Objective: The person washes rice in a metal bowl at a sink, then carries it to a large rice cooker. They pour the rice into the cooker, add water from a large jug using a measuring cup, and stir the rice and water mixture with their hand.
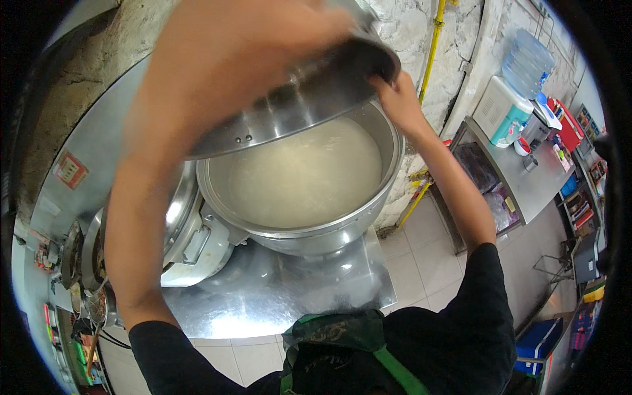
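A wide steel vessel (301, 106) with two rivets near its lower edge tilts over a large metal pot (316, 242). Cloudy whitish liquid (301, 173) fills much of that pot. My right hand (397, 101) grips the vessel's rim at the right, thumb towards the dark inside. Across the vessel's upper part reaches my left hand (316, 27), blurred by motion. Whether it holds the vessel or only passes over it is unclear. My left forearm hides part of the vessel.
Close on the left stands a white cooker (200, 264) with a shiny lid. Both stand on a steel counter (276, 301). Woks (91, 249) are further left. A yellow pipe (432, 52) runs up the wall. A water dispenser (506, 111) sits on a steel table (531, 180) at right.
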Motion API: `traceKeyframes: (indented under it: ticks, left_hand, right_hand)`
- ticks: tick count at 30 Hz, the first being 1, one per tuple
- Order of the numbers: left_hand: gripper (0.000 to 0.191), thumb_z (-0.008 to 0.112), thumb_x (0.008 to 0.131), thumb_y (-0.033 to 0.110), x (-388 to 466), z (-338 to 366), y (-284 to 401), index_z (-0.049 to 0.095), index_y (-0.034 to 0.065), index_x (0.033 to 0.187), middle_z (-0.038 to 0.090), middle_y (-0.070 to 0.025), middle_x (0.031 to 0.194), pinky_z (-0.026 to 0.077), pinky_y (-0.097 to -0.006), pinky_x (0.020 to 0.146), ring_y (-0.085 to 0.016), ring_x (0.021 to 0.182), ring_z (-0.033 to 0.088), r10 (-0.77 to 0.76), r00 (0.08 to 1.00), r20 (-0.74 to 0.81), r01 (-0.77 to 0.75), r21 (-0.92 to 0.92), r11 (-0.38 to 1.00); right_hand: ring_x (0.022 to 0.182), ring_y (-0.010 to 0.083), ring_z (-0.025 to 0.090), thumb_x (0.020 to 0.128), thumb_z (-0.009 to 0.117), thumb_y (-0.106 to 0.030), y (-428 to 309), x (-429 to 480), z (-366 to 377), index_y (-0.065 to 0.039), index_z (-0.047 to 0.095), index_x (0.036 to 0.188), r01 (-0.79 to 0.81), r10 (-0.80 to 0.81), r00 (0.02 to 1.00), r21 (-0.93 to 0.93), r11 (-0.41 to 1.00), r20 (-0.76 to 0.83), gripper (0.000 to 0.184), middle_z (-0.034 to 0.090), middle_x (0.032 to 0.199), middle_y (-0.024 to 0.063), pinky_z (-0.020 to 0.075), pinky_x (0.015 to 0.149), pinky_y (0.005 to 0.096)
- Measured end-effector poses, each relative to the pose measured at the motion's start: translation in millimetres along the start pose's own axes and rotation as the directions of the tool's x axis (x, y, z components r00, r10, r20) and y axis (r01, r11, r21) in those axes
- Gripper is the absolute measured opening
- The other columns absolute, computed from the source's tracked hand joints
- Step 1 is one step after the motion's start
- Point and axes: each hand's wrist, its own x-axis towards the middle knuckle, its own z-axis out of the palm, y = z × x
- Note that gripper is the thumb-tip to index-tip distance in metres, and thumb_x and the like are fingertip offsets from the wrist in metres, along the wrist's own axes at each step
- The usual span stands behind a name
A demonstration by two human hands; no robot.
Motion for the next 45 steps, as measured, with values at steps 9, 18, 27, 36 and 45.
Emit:
traceKeyframes:
  ticks: [9,18,27,36,45]
  left_hand:
    - [0.027,0.069,0.086,0.008,-81,16,-97,0.071,0.0046,0.113,0.070,-0.0056,0.087,0.049,-0.0240,0.069,-0.009,0.072,0.061,-0.591,0.783,-0.194,0.554,-0.217,0.804]
    - [0.012,0.071,0.084,0.008,-127,7,-77,0.069,0.0008,0.093,0.057,0.0057,0.071,0.043,-0.0207,0.064,-0.003,0.068,0.050,-0.761,0.539,-0.360,0.650,-0.397,0.648]
    - [0.011,0.076,0.081,0.006,-204,-40,-89,0.070,0.0052,0.091,0.064,0.0034,0.079,0.046,-0.0226,0.068,-0.008,0.071,0.057,-0.971,0.068,-0.231,0.749,-0.631,0.202]
    - [0.044,0.041,0.105,0.025,-366,-315,-57,0.058,0.0108,0.143,0.059,-0.0126,0.141,0.034,-0.0339,0.117,-0.022,0.135,0.051,-0.999,0.031,0.042,0.992,0.121,0.036]
    - [0.050,0.069,0.094,0.024,-445,-537,147,0.060,-0.0021,0.136,0.061,-0.0148,0.135,0.047,-0.0413,0.103,-0.029,0.120,0.058,-0.868,-0.327,-0.374,0.810,0.362,-0.461]
  right_hand:
    - [0.077,0.0130,0.057,0.098,0.067,-0.027,3,29,48,-0.001,0.065,0.109,-0.247,0.255,0.964,0.095,0.964,-0.080,0.029,0.066,0.086,0.0038,0.0471,0.077,0.0296]
    - [0.107,0.0165,0.061,0.101,0.061,-0.018,-17,-49,103,0.000,0.053,0.127,-0.485,0.447,0.866,0.599,0.637,0.225,0.032,0.061,0.121,0.0080,0.0476,0.103,0.0337]
    - [0.117,0.0279,0.064,0.096,0.065,-0.021,-30,-29,40,-0.003,0.066,0.128,0.103,0.056,0.571,-0.138,0.985,0.819,0.036,0.070,0.120,0.0159,0.0481,0.102,0.0384]
    - [0.115,0.0377,0.060,0.091,0.067,-0.015,24,-4,50,0.000,0.068,0.113,0.527,-0.064,0.503,-0.247,0.813,0.862,0.027,0.066,0.119,0.0196,0.0459,0.103,0.0438]
    - [0.121,0.0346,0.057,0.100,0.058,-0.034,136,49,152,-0.001,0.060,0.128,0.515,0.114,0.300,-0.262,0.816,0.947,0.043,0.063,0.128,0.0194,0.0429,0.107,0.0440]
